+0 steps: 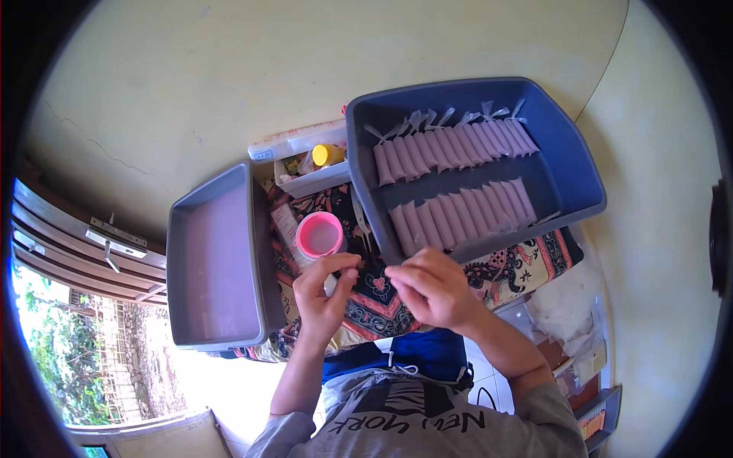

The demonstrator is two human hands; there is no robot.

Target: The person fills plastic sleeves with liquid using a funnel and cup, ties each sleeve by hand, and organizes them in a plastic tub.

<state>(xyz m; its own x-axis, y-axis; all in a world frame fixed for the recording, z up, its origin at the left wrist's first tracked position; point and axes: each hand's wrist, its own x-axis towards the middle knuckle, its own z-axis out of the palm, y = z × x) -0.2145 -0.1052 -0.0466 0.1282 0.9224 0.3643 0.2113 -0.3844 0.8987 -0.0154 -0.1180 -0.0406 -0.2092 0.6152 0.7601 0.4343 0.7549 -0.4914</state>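
Observation:
My left hand [324,294] is pinched, thumb against fingers, just below a pink cup [320,234] with pale purple liquid in it. Something small and whitish shows by its fingers, too unclear to name. My right hand [435,288] is also closed in a pinch, a short gap to the right; whatever it grips cannot be made out. Beyond it, a grey tub [477,243] holds two rows of knotted clear plastic tubes [456,146] filled with purple liquid. On the left, another grey tub [267,305] contains a broad pool of purple liquid [217,259].
A patterned cloth [382,309] covers the surface under the tubs. Behind the cup stands a white box [314,182] with a yellow-lidded container [327,155]. A long grey tool [360,217] lies beside the right tub. Clear plastic bags [565,309] sit lower right.

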